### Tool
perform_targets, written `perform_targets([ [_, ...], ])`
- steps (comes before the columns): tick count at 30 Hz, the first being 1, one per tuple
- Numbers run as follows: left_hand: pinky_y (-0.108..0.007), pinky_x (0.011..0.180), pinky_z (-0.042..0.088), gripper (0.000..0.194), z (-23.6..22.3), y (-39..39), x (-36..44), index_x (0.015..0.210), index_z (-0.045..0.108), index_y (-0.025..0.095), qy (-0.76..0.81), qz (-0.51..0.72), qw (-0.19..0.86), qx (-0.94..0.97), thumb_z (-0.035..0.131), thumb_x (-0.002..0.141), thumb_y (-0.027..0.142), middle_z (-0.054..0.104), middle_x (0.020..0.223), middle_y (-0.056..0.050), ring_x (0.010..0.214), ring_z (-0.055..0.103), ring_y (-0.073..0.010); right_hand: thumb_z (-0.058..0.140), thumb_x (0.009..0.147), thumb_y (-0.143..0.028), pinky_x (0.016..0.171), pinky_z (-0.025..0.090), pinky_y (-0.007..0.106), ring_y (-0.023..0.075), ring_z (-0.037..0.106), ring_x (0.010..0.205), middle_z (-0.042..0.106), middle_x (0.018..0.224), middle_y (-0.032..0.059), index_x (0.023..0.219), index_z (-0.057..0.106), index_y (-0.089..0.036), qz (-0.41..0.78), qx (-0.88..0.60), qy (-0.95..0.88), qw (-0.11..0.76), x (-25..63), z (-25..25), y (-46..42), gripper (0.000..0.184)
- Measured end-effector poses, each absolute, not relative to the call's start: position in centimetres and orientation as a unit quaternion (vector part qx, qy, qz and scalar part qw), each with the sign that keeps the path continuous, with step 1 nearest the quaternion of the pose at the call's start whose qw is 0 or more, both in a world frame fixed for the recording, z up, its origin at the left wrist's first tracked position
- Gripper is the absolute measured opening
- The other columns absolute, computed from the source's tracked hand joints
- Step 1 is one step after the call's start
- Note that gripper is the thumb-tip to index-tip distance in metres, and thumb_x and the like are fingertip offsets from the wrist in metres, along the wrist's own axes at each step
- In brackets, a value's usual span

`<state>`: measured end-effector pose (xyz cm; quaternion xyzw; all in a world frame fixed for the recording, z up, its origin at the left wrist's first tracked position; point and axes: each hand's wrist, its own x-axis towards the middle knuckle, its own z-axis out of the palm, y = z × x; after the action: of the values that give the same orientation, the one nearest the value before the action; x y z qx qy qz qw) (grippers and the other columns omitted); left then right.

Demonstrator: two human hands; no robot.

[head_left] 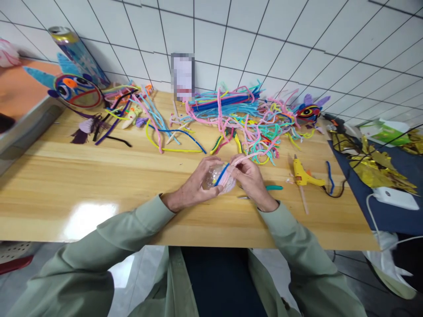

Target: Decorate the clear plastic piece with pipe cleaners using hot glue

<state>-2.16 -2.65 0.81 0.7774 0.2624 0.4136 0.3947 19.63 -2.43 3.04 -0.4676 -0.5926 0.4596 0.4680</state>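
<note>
My left hand (194, 187) is wrapped round a clear plastic ball (210, 177), part of it covered by my fingers. Pale pink pipe cleaner is laid in rows over the ball's right part, and a blue strip (222, 174) runs along their edge. At the ball's right side, my right hand (247, 178) pinches a pink pipe cleaner (261, 152), whose loose length trails up and right toward the pile. Under my right wrist lies a tool with a teal handle (274, 187) and a thin metal tip. Yellow-and-green pliers (216, 144) rest just beyond my hands.
Heaped pipe cleaners (224, 105) line the wall side. A yellow glue gun (304, 174) with a cord lies at right, near gold foil (373, 163) and a white power adapter (396, 198). At left stand a fish-like craft mask (77, 90) and a tall can (79, 55).
</note>
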Motion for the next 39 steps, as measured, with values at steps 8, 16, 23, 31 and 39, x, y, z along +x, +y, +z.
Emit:
perform_targets([
  [8,-0.047,0.118,0.053,0.037,1.9,-3.4,-2.0,0.13,0.052,0.023,0.316,0.422,0.432,0.731,0.072,0.102,0.039,0.062,0.137,-0.012,0.135,0.062,-0.0257,0.081,0.091,-0.052,0.083,0.051,0.037,0.0213,0.06,0.09,0.065,0.096,0.0026,0.087,0.066,-0.026,0.414,-0.441,-0.64,0.474,18.9,3.3,-3.1,0.03],
  [16,-0.048,0.119,0.052,0.035,1.0,-3.5,-1.6,0.129,0.052,0.023,0.292,0.46,0.425,0.723,0.071,0.102,0.035,0.06,0.137,-0.012,0.135,0.061,-0.0256,0.08,0.092,-0.049,0.083,0.051,0.037,0.0219,0.062,0.089,0.066,0.091,0.0021,0.084,0.068,-0.026,0.423,-0.435,-0.639,0.473,19.3,3.2,-3.0,0.027],
  [23,-0.055,0.122,0.05,0.052,0.4,-2.9,-1.5,0.145,0.051,0.023,0.273,0.456,0.369,0.763,0.071,0.099,0.035,0.059,0.144,-0.016,0.141,0.058,-0.0317,0.08,0.092,-0.042,0.092,0.05,0.041,0.0256,0.065,0.098,0.07,0.094,0.0039,0.084,0.073,-0.028,0.358,-0.434,-0.675,0.478,19.8,2.3,-2.9,0.018],
  [31,-0.054,0.12,0.051,0.043,-0.3,-2.7,-1.2,0.136,0.061,0.024,0.275,0.463,0.394,0.745,0.075,0.099,0.042,0.065,0.139,-0.014,0.14,0.061,-0.0312,0.079,0.093,-0.046,0.088,0.053,0.042,0.0264,0.066,0.094,0.071,0.091,0.0049,0.082,0.073,-0.028,0.343,-0.434,-0.687,0.471,19.7,2.1,-3.0,0.022],
  [39,-0.051,0.115,0.054,0.037,0.3,-2.9,-1.2,0.129,0.063,0.022,0.266,0.47,0.411,0.734,0.074,0.1,0.042,0.068,0.132,-0.015,0.131,0.065,-0.0291,0.079,0.093,-0.042,0.087,0.054,0.042,0.0268,0.067,0.093,0.071,0.087,0.0042,0.083,0.076,-0.029,0.312,-0.431,-0.707,0.465,19.6,2.3,-3.4,0.017],
])
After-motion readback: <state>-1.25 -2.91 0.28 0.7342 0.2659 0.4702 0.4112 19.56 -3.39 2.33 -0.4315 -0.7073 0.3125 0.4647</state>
